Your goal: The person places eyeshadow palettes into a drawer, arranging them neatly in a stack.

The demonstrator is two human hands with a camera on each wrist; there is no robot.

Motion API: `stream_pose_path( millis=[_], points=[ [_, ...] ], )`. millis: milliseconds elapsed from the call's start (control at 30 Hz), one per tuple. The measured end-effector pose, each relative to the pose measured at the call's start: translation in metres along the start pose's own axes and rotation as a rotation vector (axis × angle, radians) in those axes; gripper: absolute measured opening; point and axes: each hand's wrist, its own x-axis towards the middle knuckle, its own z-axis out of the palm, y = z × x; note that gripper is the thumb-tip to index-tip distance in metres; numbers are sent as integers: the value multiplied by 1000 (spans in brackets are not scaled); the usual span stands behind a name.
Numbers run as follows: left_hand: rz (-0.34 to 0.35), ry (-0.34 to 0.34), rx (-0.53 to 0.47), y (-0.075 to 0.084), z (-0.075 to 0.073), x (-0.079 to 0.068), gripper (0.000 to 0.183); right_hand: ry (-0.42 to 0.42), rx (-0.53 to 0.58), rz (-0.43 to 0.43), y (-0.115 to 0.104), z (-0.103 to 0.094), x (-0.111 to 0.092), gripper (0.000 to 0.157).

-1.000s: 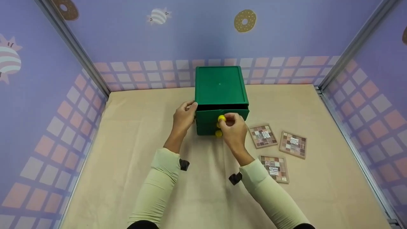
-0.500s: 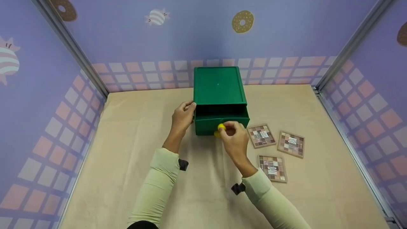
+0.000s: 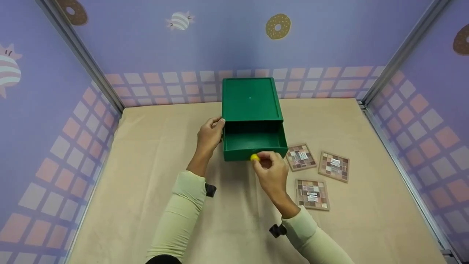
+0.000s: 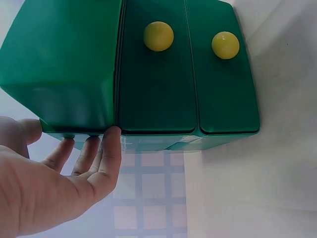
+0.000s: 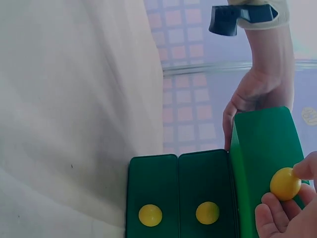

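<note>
A green drawer cabinet (image 3: 251,99) stands near the back wall, its top drawer (image 3: 254,139) pulled out and showing a bare green inside. My right hand (image 3: 272,170) pinches that drawer's yellow knob (image 5: 286,184) between thumb and fingers. My left hand (image 3: 210,136) rests against the cabinet's left side near the upper front corner. In the left wrist view, its fingertips (image 4: 112,139) touch the side wall. Below, the closed middle drawer (image 4: 156,89) and bottom drawer (image 4: 225,94) each carry a round yellow knob, seen in both wrist views.
Three square palettes with a checkered pattern lie right of the cabinet: one close by (image 3: 301,157), one farther right (image 3: 334,166) and one nearer the front (image 3: 313,194). A beige cloth (image 3: 157,146) covers the table. Patterned walls (image 3: 227,40) enclose it behind and on both sides.
The top drawer has slid out toward me, from a narrow gap to wide open, as my right hand drew its knob back. My left hand has stayed at the cabinet's side.
</note>
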Motion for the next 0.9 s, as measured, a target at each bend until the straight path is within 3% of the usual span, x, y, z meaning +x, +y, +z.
stream_pose_path(
  millis=[900],
  points=[
    [6,5,10,-1,1,0,46,-27,33,-17,0,-10,-20,16]
  ],
)
